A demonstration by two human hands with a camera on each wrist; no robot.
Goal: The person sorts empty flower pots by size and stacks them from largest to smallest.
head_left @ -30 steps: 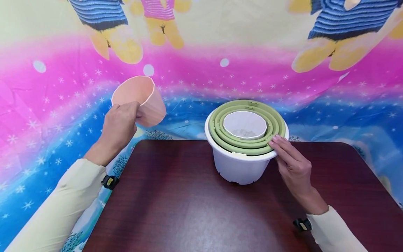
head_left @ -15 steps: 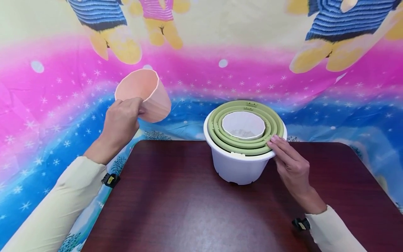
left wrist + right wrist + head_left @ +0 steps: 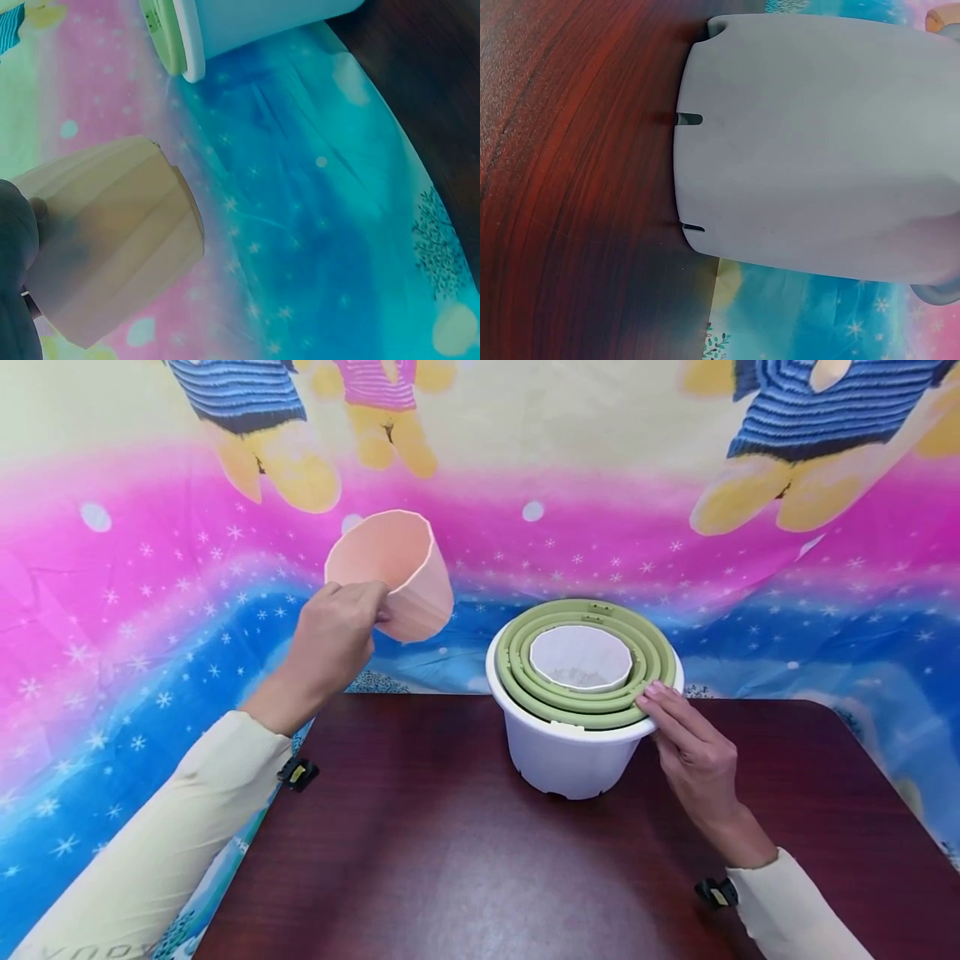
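Note:
My left hand (image 3: 337,631) pinches the rim of a pink faceted plant pot (image 3: 423,602), held tilted in the air left of the stack, its mouth toward me. In the left wrist view the pink pot (image 3: 120,232) shows its ridged side. A large white plant pot (image 3: 570,764) stands upright on the table. Nested in it are several green pots (image 3: 577,720), with a small white faceted pot (image 3: 581,653) innermost. My right hand (image 3: 693,747) holds the large pot's right rim, fingertips on top; its thumb is hidden. The right wrist view shows the white pot's side (image 3: 817,142) with notches at its base.
The dark brown wooden table (image 3: 465,877) lies under the stack. Its far edge is close behind the white pot. A printed cloth backdrop (image 3: 480,485) hangs behind and to the left. A black band with a small device (image 3: 298,772) is on the left wrist.
My left hand has moved right and slightly up with the pink pot, bringing it closer to the stack. My right hand and the nested pots stay nearly where they were.

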